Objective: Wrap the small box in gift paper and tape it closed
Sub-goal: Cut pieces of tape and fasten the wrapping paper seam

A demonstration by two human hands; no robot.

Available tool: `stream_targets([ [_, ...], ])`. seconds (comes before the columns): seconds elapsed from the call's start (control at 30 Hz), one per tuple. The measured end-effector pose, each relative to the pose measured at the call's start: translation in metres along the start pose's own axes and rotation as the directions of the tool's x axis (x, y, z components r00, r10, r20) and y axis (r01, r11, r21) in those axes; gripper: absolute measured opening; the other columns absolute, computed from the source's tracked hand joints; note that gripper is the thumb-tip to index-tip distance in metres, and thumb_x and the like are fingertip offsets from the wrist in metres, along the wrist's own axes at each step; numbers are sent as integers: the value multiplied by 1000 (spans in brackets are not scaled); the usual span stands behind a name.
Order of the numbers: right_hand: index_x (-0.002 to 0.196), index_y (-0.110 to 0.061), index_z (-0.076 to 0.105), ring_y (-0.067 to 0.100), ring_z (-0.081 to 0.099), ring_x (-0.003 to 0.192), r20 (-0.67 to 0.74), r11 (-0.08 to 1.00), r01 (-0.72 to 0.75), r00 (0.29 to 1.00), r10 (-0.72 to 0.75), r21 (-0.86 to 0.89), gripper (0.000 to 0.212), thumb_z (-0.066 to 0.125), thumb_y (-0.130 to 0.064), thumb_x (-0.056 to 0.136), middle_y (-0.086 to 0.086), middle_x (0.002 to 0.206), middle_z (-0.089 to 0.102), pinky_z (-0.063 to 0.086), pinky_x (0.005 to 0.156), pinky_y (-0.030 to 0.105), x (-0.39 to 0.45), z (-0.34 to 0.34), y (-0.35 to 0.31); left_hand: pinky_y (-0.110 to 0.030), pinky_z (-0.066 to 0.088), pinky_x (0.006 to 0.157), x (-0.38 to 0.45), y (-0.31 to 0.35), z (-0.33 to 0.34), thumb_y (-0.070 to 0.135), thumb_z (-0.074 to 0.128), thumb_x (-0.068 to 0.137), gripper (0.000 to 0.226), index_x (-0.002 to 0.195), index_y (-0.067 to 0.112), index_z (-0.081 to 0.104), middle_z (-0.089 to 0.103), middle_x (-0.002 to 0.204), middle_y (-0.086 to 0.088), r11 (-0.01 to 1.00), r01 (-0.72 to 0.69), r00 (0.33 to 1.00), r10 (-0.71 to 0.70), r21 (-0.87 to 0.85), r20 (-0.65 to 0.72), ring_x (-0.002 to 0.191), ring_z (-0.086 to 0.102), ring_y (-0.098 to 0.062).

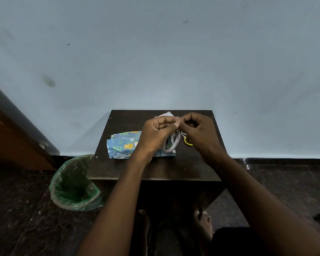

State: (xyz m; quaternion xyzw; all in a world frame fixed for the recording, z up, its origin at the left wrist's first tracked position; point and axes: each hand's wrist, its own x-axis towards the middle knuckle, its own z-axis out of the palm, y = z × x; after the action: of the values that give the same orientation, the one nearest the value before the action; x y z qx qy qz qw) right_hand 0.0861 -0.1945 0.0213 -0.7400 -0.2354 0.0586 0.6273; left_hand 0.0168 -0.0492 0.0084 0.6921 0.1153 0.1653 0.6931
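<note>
Bin (pixel 73 185) (green liner) beside table (pixel 155 169)

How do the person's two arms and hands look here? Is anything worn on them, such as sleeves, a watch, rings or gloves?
Both forearms are bare as far as the frame shows: no sleeves reach them. The left hand and the right hand have no gloves, and no watch or bracelet shows at either wrist. No ring is visible, though the fingers are partly hidden. The fingernails look short and unpainted.
</note>
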Motion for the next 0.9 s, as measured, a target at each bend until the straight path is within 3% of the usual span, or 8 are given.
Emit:
stream_targets([
  [0.23,84,-17,75,10,68,68,23,999,27,999,-26,-34,9,78,-15,92,-2,75,75,52,62,28,4,-2,2,-26,60,82,0,3,3,10,84,87,18,102,1,83,82,94,-12,986,62,992,-78,-154,-103,86,75,-15],
  [0.37,87,-12,73,29,76,69,55,999,14,998,-12,-42,10,77,-16,95,6,77,76,62,67,41,5,-2,3,-30,62,80,0,4,1,7,84,87,7,93,3,84,82,89,-11,988,46,989,-65,-145,-133,81,76,-17],
  [0.5,91,-8,72,19,76,73,107,999,32,994,-28,-37,8,73,-13,98,3,80,77,62,72,33,6,-5,1,-25,61,83,0,4,-3,9,84,89,3,91,7,85,83,90,-6,998,-57,988,54,-15,-142,89,78,-13],
  [0.63,93,-9,74,9,73,76,98,1000,17,995,-17,7,9,69,-13,100,-2,81,76,55,70,21,3,0,-1,-38,64,90,2,-1,-2,17,84,91,6,93,11,86,83,87,-4,995,-90,974,95,36,-204,89,79,-20],
  [0.7,94,-13,75,10,71,74,41,1000,15,999,-15,-6,5,71,-11,95,-2,81,76,52,68,23,1,5,1,-41,63,88,2,-2,1,20,83,92,8,92,12,85,82,86,-4,994,-93,970,102,52,-221,87,79,-22],
  [0.8,107,-13,72,20,75,86,62,997,-30,998,26,68,26,66,2,87,4,93,78,60,75,32,-1,8,0,-41,63,85,3,-3,4,22,82,94,11,94,11,83,82,86,-5,995,-85,965,94,44,-244,85,78,-23],
  [0.9,104,-12,74,20,77,90,97,1000,24,995,-26,18,18,72,0,90,2,94,79,63,83,35,-2,7,1,-46,63,91,5,-3,3,24,81,94,13,96,11,83,82,92,-6,997,-65,972,71,33,-226,92,79,-27],
])
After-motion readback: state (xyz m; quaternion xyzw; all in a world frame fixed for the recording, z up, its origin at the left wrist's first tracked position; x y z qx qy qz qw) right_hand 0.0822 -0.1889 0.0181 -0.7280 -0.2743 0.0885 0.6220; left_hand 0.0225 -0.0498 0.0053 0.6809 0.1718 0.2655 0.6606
